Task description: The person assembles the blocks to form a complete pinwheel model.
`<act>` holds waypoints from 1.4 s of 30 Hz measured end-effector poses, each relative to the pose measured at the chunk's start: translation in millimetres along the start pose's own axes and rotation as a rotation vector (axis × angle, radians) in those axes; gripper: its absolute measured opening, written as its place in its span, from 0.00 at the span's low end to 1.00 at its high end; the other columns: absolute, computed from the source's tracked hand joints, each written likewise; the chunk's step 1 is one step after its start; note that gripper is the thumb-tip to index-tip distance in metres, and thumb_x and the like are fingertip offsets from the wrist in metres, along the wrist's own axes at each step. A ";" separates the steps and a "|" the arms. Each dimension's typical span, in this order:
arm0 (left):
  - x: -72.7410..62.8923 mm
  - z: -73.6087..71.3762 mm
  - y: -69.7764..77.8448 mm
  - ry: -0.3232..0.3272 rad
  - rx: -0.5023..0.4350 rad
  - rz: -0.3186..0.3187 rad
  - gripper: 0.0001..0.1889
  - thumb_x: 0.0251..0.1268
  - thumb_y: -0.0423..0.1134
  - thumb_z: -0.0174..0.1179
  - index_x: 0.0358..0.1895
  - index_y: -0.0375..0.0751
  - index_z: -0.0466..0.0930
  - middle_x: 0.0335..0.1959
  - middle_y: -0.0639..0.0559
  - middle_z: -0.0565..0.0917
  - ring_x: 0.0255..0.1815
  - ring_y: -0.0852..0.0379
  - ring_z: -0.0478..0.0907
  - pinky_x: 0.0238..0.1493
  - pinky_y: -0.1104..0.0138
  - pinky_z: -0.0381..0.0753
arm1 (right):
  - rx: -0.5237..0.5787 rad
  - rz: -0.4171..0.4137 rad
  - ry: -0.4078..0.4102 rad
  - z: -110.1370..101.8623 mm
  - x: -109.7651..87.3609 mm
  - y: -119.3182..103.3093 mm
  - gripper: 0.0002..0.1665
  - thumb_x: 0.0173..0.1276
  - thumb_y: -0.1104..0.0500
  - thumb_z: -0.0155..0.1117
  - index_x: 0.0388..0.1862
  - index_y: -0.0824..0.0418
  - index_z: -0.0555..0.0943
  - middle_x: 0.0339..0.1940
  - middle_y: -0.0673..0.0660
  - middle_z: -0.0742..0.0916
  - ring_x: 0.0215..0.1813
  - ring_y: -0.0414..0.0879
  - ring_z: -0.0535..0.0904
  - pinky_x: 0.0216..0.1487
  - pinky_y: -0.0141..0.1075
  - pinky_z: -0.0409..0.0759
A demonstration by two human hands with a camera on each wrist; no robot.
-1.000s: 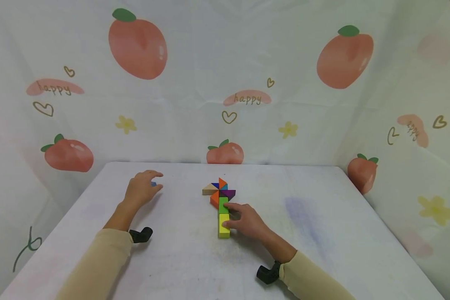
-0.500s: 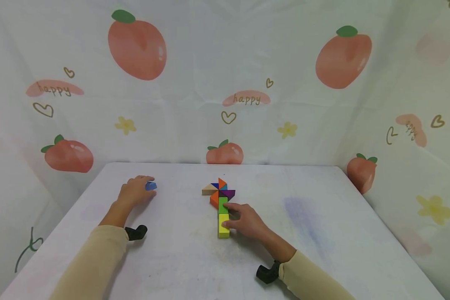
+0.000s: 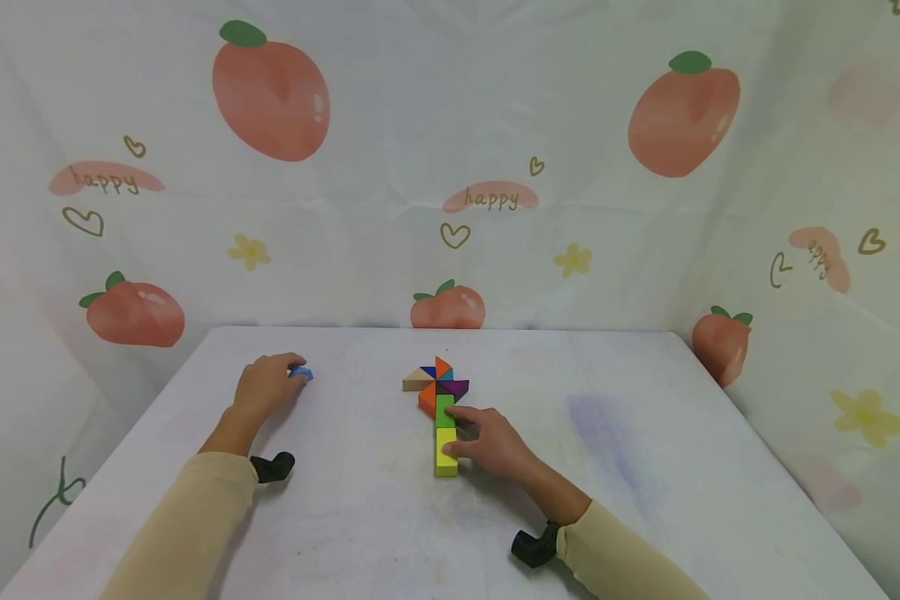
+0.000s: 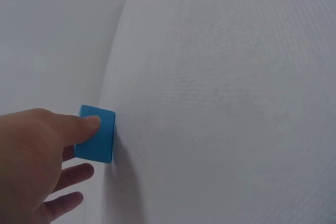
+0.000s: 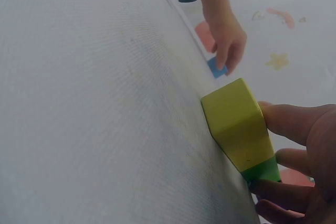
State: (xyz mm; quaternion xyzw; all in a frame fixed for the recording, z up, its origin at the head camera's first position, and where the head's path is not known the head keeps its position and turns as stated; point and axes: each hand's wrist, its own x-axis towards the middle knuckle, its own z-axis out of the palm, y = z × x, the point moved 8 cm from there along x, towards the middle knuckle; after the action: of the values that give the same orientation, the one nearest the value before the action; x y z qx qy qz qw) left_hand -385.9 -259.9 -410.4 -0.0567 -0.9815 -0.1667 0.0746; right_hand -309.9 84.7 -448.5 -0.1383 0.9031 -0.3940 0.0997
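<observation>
My left hand (image 3: 264,383), at the far left of the table, pinches a blue block (image 4: 100,145) between thumb and fingers. The left wrist view shows its flat rectangular face, with the thumb across it. Mid-table, a green block (image 3: 444,402) and a yellow block (image 3: 446,465) lie end to end. My right hand (image 3: 495,442) rests against this pair from the right, its index finger on the green one and its thumb on the yellow one. Beyond them, small wedge blocks form a fan, including an orange block (image 3: 427,400), a purple block (image 3: 453,388) and a plain wood block (image 3: 417,381).
The white table (image 3: 607,517) ends at a back edge against a cloth backdrop (image 3: 390,167) printed with fruit and flowers. A black wrist mount (image 3: 272,467) sits at the left sleeve, another black mount (image 3: 535,547) at the right one.
My left hand has drawn back slightly to the left, and its spread thumb and fingers have closed on the blue block. The right hand and the other blocks have stayed put.
</observation>
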 end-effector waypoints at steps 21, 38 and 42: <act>1.4 -3.4 18.8 0.102 -0.062 0.052 0.14 0.65 0.40 0.63 0.48 0.36 0.82 0.38 0.40 0.84 0.38 0.42 0.76 0.43 0.50 0.73 | -0.004 -0.002 0.002 0.9 0.3 0.8 0.37 0.59 0.47 0.73 0.68 0.49 0.75 0.66 0.53 0.77 0.66 0.54 0.68 0.62 0.53 0.71; 2.6 -3.3 58.3 0.111 -0.179 0.097 0.14 0.67 0.42 0.62 0.49 0.39 0.82 0.41 0.41 0.83 0.43 0.43 0.76 0.45 0.50 0.74 | 0.006 -0.002 0.003 0.1 -0.4 -0.7 0.37 0.59 0.46 0.74 0.67 0.49 0.75 0.65 0.54 0.77 0.64 0.54 0.69 0.61 0.53 0.71; 3.3 -2.9 68.1 0.122 -0.189 0.118 0.13 0.67 0.43 0.63 0.49 0.39 0.82 0.40 0.43 0.84 0.44 0.43 0.76 0.44 0.51 0.75 | 0.002 0.003 0.007 0.1 -0.7 -0.8 0.37 0.59 0.47 0.74 0.67 0.49 0.75 0.65 0.54 0.77 0.64 0.54 0.69 0.61 0.53 0.71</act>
State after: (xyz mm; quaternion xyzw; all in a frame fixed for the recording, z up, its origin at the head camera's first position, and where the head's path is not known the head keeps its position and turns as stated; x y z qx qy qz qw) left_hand -379.5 -196.8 -385.4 -0.1106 -0.9501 -0.2570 0.1382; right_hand -309.1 84.4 -448.0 -0.1352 0.9033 -0.3954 0.0972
